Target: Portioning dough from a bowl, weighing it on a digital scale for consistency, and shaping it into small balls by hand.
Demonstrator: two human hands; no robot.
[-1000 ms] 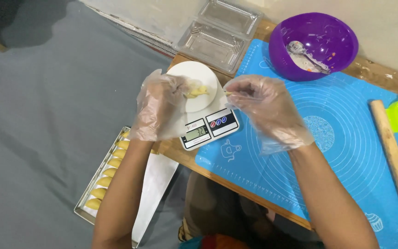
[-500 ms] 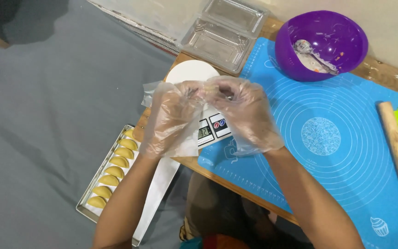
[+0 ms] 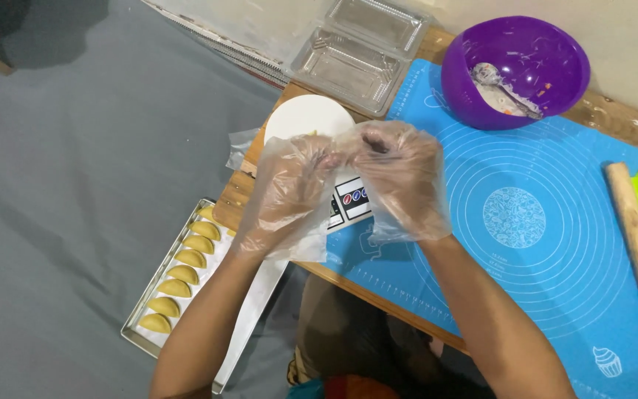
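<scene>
Both gloved hands — left hand (image 3: 289, 188), right hand (image 3: 400, 174) — meet, fingers curled, above the scale (image 3: 350, 201); contents seemingly hidden.

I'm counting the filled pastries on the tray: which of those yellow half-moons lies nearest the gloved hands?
The top one in the row, at the tray's far end, just under the left hand. The others run down away from it toward the tray's near corner.

The gloved left hand (image 3: 287, 193) and gloved right hand (image 3: 402, 177) are held fingertip-to-fingertip, fingers curled, at frame centre.
</scene>
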